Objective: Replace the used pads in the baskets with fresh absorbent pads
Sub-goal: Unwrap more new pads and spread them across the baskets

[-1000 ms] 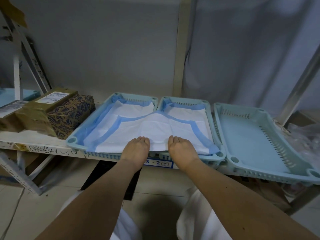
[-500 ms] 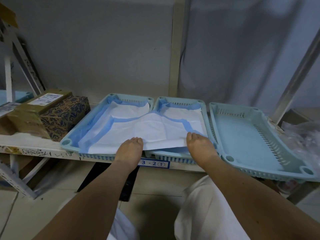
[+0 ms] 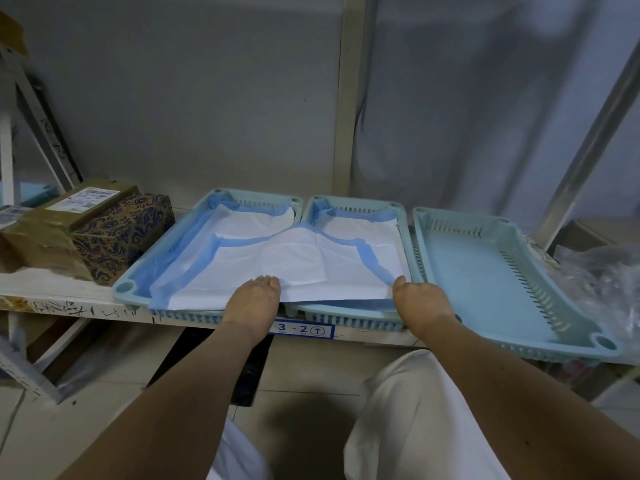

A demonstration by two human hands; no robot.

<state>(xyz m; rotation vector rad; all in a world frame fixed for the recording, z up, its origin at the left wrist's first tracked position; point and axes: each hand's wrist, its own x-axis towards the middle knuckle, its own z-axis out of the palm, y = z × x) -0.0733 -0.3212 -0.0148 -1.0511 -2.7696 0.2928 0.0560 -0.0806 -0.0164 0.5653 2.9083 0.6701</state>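
Three pale blue baskets stand side by side on a shelf. The left basket (image 3: pixel 124 287) and the middle basket (image 3: pixel 349 199) each hold a white pad with a blue border. Another white, blue-edged pad (image 3: pixel 311 265) lies over both, bridging their shared rims. My left hand (image 3: pixel 254 299) pinches its front edge near the middle. My right hand (image 3: pixel 420 301) grips its front right corner, where the edge is raised a little off the middle basket. The right basket (image 3: pixel 485 271) holds no pad.
A patterned box (image 3: pixel 121 233) and taped cardboard parcels (image 3: pixel 38 244) sit left of the baskets. Crumpled clear plastic (image 3: pixel 602 275) lies at the far right. A shelf label (image 3: pixel 301 330) marks the front edge, and a pale upright post (image 3: pixel 349 98) rises behind the baskets.
My right hand slid right along the top pad's front edge to its right corner. The pad's right side shifted and its front edge lifted slightly. My left hand stayed near the middle.
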